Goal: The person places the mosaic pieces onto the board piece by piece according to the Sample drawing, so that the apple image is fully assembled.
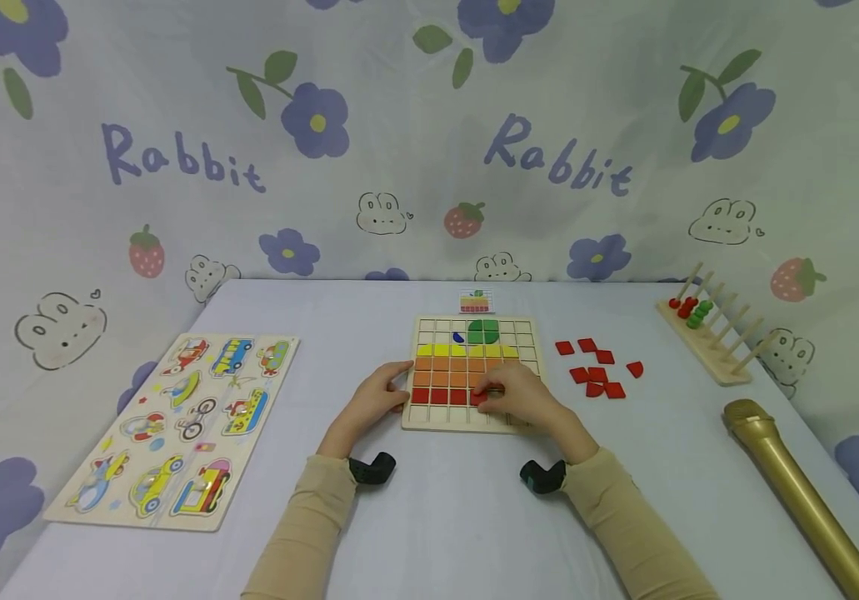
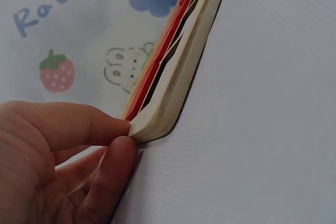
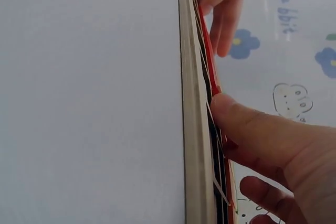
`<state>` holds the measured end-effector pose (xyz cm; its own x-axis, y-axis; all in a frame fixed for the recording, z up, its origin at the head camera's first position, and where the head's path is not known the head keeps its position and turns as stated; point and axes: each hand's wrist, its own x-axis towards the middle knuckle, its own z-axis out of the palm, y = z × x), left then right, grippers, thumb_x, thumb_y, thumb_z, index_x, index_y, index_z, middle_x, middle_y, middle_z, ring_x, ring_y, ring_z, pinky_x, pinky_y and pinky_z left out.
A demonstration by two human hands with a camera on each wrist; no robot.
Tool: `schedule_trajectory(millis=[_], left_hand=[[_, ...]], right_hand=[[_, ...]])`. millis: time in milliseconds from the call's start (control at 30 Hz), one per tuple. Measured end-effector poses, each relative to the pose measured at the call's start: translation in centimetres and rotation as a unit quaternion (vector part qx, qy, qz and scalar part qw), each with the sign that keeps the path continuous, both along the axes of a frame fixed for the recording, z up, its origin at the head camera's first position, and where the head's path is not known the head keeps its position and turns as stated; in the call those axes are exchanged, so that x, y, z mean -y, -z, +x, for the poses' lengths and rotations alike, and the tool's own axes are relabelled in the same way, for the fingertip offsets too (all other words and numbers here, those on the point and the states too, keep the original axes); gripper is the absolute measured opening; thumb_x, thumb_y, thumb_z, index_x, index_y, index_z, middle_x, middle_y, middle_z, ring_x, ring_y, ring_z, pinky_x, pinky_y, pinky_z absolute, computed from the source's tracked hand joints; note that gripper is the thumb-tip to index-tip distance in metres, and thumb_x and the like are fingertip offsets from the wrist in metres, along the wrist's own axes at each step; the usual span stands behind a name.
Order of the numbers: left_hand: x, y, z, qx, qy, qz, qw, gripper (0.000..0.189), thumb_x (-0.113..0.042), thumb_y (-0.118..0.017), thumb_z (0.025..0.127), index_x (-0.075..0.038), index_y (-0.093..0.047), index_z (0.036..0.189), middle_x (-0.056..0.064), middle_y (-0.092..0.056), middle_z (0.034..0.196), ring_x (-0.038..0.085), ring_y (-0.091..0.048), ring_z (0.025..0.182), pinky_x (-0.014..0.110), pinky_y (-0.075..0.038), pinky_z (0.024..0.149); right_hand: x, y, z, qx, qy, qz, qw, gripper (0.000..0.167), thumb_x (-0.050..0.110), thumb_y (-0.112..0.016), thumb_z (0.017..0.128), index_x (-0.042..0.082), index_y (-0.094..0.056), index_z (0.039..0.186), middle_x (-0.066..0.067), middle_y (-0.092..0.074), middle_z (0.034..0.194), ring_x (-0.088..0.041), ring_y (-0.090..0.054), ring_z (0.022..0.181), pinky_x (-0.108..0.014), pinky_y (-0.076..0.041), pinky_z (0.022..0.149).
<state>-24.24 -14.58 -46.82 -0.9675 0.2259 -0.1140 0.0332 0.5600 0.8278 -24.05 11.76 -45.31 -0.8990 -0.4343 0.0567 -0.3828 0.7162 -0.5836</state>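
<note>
A wooden grid board (image 1: 474,421) lies in the middle of the table, with yellow, orange and red rows, a green shape and a small blue piece. My left hand (image 1: 374,396) holds its left edge; in the left wrist view the thumb and index finger (image 2: 89,124) meet at the corner. Over the red row, my right hand (image 1: 522,393) pinches a red square tile (image 1: 478,398) at the row's right end. In the right wrist view that hand's thumb (image 3: 252,124) is at the board's surface, and the tile is mostly hidden.
Loose red tiles (image 1: 597,374) lie right of the board. A small pattern card (image 1: 476,302) stands behind it. At left is a vehicle puzzle board (image 1: 197,433); at right are a peg rack with beads (image 1: 714,342) and a gold microphone (image 1: 796,483).
</note>
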Motion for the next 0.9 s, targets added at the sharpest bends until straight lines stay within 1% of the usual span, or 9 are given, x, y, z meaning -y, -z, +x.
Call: schedule_trajectory(millis=[133,267,367,433,567,667,700,800,900], left_hand=[[0.0,-0.1,0.0,-0.002,-0.001,-0.002,1.0,0.055,-0.008,-0.061,0.085,-0.012,-0.045,0.138,0.009,-0.048,0.13,0.012,-0.054,0.064,0.025,-0.046,0.061],[0.0,-0.1,0.0,-0.002,0.002,0.001,1.0,0.055,-0.007,-0.061,0.085,-0.011,-0.044,0.138,0.009,-0.046,0.133,0.012,-0.054,0.064,0.025,-0.046,0.061],[0.0,0.0,-0.1,-0.001,0.003,0.002,1.0,0.056,-0.007,-0.06,0.085,-0.011,-0.044,0.138,0.009,-0.045,0.134,0.012,-0.054,0.064,0.025,-0.046,0.061],[0.0,0.1,-0.1,-0.003,0.002,0.0,1.0,0.056,-0.007,-0.061,0.085,-0.012,-0.045,0.138,0.009,-0.046,0.134,0.012,-0.054,0.063,0.025,-0.046,0.061],[0.0,0.1,-0.1,-0.005,0.001,0.0,1.0,0.056,-0.007,-0.061,0.085,-0.011,-0.045,0.138,0.009,-0.046,0.133,0.012,-0.054,0.063,0.025,-0.045,0.061],[0.0,0.2,-0.1,-0.004,-0.001,0.0,1.0,0.056,-0.007,-0.061,0.085,-0.011,-0.045,0.138,0.009,-0.046,0.133,0.012,-0.054,0.063,0.025,-0.045,0.061],[0.0,0.2,0.0,-0.003,-0.001,0.0,1.0,0.056,-0.007,-0.061,0.085,-0.011,-0.045,0.138,0.009,-0.046,0.133,0.012,-0.054,0.063,0.025,-0.045,0.061],[0.0,0.2,-0.1,-0.002,0.0,0.0,1.0,0.056,-0.008,-0.061,0.085,-0.011,-0.045,0.138,0.009,-0.046,0.134,0.012,-0.054,0.064,0.025,-0.046,0.061],[0.0,0.2,-0.1,-0.007,0.004,0.0,1.0,0.056,-0.008,-0.061,0.085,-0.011,-0.044,0.138,0.01,-0.046,0.134,0.012,-0.055,0.063,0.025,-0.046,0.061]], right_hand=[[0.1,-0.2,0.1,-0.041,-0.01,0.036,0.9985,0.015,0.028,-0.079,0.072,0.022,-0.073,0.085,0.01,-0.059,0.083,-0.013,-0.046,0.083,-0.032,-0.039,0.076],[0.1,-0.4,0.3,-0.051,-0.015,0.055,0.9971,0.012,0.025,-0.078,0.074,0.022,-0.075,0.085,0.003,-0.059,0.092,-0.017,-0.048,0.087,-0.035,-0.041,0.079],[0.1,-0.6,0.4,-0.04,-0.014,0.063,0.9971,0.01,0.021,-0.075,0.077,0.022,-0.075,0.086,0.001,-0.06,0.098,-0.019,-0.05,0.094,-0.038,-0.041,0.084],[0.0,-0.6,0.3,-0.031,-0.018,0.057,0.9977,0.011,0.02,-0.075,0.077,0.022,-0.075,0.088,0.002,-0.06,0.097,-0.018,-0.049,0.093,-0.037,-0.042,0.083],[-0.9,-0.9,0.0,0.024,-0.01,-0.008,0.9996,0.016,0.02,-0.073,0.079,0.02,-0.074,0.095,0.005,-0.06,0.095,-0.016,-0.048,0.092,-0.035,-0.042,0.081],[-3.0,-1.4,-0.3,0.053,0.018,-0.062,0.9965,0.023,0.019,-0.071,0.081,0.016,-0.071,0.104,0.001,-0.061,0.099,-0.019,-0.049,0.092,-0.035,-0.043,0.077],[-4.0,-1.7,-0.4,0.053,0.029,-0.07,0.9957,0.025,0.019,-0.071,0.081,0.015,-0.071,0.106,-0.001,-0.061,0.102,-0.02,-0.048,0.093,-0.035,-0.043,0.075],[-7.2,-2.4,-0.3,0.042,0.078,-0.078,0.9931,0.03,0.019,-0.071,0.081,0.012,-0.068,0.11,-0.008,-0.06,0.106,-0.024,-0.046,0.091,-0.031,-0.042,0.063],[-10.5,-2.7,0.1,0.039,0.132,-0.074,0.9877,0.033,0.022,-0.071,0.081,0.012,-0.066,0.113,-0.013,-0.057,0.108,-0.025,-0.043,0.091,-0.029,-0.041,0.059]])
